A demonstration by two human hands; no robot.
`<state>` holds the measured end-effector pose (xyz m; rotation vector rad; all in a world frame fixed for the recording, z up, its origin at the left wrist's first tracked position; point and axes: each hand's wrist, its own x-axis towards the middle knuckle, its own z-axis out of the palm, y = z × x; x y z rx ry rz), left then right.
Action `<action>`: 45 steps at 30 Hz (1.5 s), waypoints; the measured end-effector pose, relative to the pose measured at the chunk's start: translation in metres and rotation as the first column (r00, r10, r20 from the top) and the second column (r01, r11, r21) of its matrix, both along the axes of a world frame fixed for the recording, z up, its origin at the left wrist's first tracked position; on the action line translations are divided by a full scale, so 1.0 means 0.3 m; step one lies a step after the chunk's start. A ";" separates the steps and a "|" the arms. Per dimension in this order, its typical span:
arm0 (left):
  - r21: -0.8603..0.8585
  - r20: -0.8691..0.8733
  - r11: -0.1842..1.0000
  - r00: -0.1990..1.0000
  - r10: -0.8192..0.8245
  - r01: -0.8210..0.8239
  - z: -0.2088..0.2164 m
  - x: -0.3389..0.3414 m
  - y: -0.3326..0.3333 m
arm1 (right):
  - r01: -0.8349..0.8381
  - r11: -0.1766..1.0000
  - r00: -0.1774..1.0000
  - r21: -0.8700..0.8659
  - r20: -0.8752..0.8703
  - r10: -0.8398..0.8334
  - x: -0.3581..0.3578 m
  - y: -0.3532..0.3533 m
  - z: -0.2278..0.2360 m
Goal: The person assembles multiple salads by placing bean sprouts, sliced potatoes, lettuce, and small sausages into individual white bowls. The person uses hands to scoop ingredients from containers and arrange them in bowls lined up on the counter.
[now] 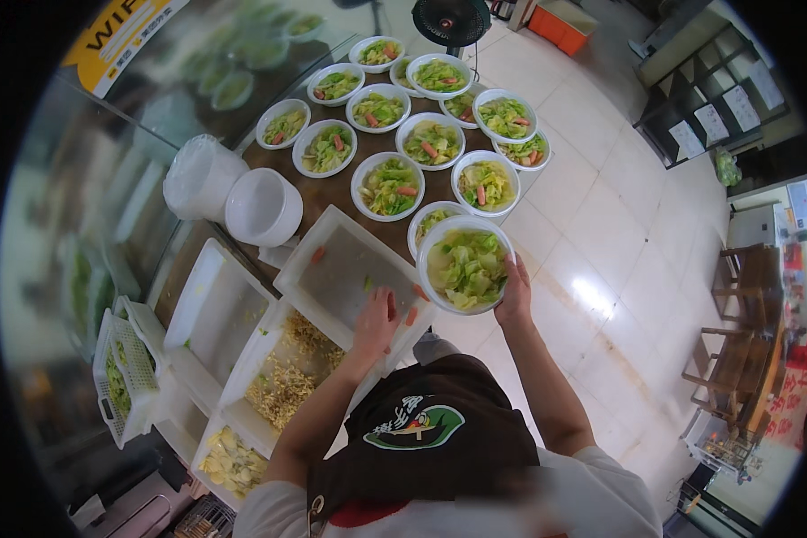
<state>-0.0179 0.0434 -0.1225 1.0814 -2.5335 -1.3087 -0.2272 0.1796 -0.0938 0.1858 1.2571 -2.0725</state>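
Note:
My right hand point(516, 291) grips the rim of a white bowl point(466, 264) of chopped pale-green lettuce, held out in front of me. No sausage piece shows on top of this bowl. Over a nearly bare white bin point(341, 260) is my left hand point(377, 318), its fingers curled inward; what they hold, if anything, is hidden. A few orange-pink sausage pieces point(411, 316) lie in that bin beside the hand. Beyond the held bowl, several filled white bowls point(388, 186) crowd the brown table, most with sausage on the lettuce.
Stacked empty white bowls point(264, 208) stand left of the bin, beside a plastic-wrapped stack point(203, 177). Nearer me are bins of chopped yellowish bits point(287, 381) and pale slices point(231, 462). A white basket point(127, 372) holds greens. A black fan point(451, 20) stands beyond the table.

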 end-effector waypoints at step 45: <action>0.929 -0.191 0.326 0.530 0.826 -0.174 -0.165 -1.406 -1.512 | 0.351 0.248 0.918 0.903 -0.384 0.099 0.147 1.153 -0.989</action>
